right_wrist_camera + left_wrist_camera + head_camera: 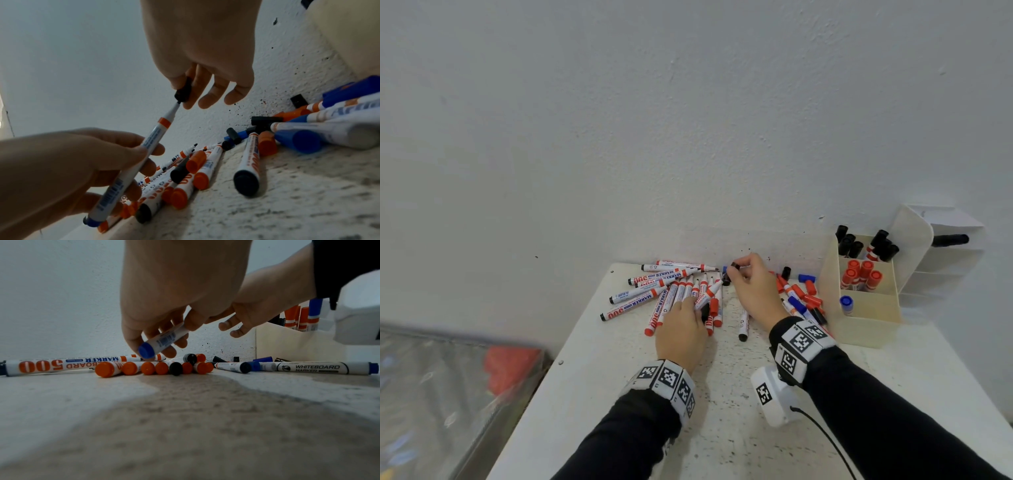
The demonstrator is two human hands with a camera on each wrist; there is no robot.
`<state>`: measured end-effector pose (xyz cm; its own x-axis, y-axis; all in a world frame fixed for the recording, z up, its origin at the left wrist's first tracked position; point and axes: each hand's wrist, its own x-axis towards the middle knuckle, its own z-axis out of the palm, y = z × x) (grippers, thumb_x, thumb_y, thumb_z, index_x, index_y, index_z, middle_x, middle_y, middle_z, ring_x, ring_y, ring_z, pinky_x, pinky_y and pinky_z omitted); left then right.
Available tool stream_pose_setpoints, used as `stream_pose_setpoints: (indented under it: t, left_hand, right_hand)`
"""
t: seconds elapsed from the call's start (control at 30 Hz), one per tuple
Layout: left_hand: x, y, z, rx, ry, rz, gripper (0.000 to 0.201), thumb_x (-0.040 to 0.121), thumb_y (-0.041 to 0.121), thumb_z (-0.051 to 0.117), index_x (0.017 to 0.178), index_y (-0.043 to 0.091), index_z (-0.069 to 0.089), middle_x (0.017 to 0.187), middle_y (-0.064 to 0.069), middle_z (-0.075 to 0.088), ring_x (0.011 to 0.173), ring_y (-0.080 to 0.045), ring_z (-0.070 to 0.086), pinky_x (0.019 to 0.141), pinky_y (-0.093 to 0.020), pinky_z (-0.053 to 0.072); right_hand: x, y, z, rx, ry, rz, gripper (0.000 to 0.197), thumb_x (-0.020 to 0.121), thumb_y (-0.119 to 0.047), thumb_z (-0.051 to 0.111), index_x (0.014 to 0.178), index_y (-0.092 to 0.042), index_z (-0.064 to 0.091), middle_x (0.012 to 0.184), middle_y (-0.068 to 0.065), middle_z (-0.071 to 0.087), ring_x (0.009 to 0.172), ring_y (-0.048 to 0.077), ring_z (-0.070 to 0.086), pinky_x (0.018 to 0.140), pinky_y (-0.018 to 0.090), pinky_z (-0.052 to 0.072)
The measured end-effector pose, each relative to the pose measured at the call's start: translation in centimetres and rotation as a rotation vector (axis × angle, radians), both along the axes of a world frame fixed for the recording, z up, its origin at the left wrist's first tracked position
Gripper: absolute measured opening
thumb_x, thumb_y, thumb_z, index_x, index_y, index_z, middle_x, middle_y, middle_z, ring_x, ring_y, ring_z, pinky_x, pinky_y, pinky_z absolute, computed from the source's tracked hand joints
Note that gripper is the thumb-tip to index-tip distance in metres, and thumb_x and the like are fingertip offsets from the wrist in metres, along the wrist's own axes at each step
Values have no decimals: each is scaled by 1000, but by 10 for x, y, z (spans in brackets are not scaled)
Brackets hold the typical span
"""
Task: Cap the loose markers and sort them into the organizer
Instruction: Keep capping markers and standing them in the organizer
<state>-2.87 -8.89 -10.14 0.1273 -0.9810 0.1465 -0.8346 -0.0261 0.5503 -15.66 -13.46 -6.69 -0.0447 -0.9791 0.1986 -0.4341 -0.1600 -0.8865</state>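
My left hand grips a white marker with a blue end, its bare tip pointing up at my right hand. My right hand pinches a black cap between thumb and forefinger, right at that tip. In the left wrist view the marker lies across my curled left fingers. Under both hands lies a pile of uncapped markers and loose caps. The cream organizer stands at the right, with black markers at the back, red in the middle and one blue in front.
The white table ends against a wall just behind the pile. Its left edge drops to a clear plastic bin. A white shelf unit holding a black marker stands behind the organizer. A cable trails from my right wrist.
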Motion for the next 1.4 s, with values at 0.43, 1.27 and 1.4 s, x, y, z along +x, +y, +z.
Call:
stream_pose_setpoints:
  t: [0.43, 1.27, 1.4]
  left_hand:
    - [1, 3, 4, -38, -2, -47, 36, 100, 24, 33, 133, 17, 44, 126, -2, 55, 114, -19, 52, 99, -41, 42]
    - [-16, 12, 10, 0, 488, -388, 38, 98, 38, 32, 88, 12, 57, 68, 6, 54, 64, -8, 51, 63, -21, 41]
    - [-24, 7, 16, 1, 349, -405, 34, 98, 33, 35, 118, 17, 58, 107, 4, 61, 93, -6, 53, 81, -16, 39]
  right_hand:
    - [-12, 2, 0, 85, 80, 172, 11, 93, -28, 53, 100, -20, 53, 87, -4, 59, 81, 8, 56, 64, 12, 40]
    - [-19, 22, 23, -80, 184, 113, 35, 91, -32, 54, 69, -6, 56, 55, -4, 45, 49, 6, 39, 49, 14, 34]
    - [-45, 26, 60, -212, 140, -40, 20, 92, -25, 55, 102, -9, 62, 84, -4, 58, 68, -3, 51, 61, 4, 41]
